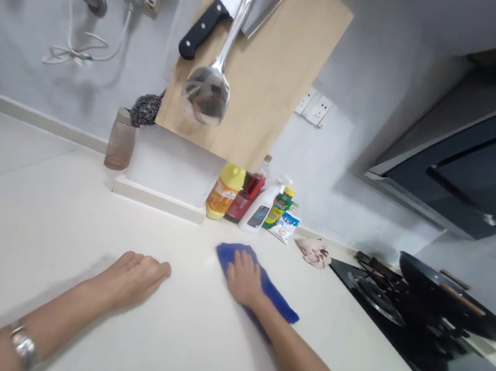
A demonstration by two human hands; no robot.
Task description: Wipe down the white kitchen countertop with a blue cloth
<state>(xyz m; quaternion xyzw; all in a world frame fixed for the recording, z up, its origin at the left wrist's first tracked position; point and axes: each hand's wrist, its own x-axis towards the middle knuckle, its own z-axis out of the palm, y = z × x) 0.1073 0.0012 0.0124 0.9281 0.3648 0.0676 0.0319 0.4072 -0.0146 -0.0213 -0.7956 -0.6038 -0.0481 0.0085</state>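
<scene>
My right hand lies flat on a blue cloth, fingers slightly spread and pressing it against the white countertop. The cloth sticks out past the fingertips and on the right side of the wrist. To the left, my left hand rests on the counter, curled into a loose fist with nothing visible in it. A metal watch circles that wrist.
Along the wall stand a yellow bottle, a white spray bottle, a small white packet and a crumpled rag. A gas stove holds a wok. Overhead hang a knife and a spatula.
</scene>
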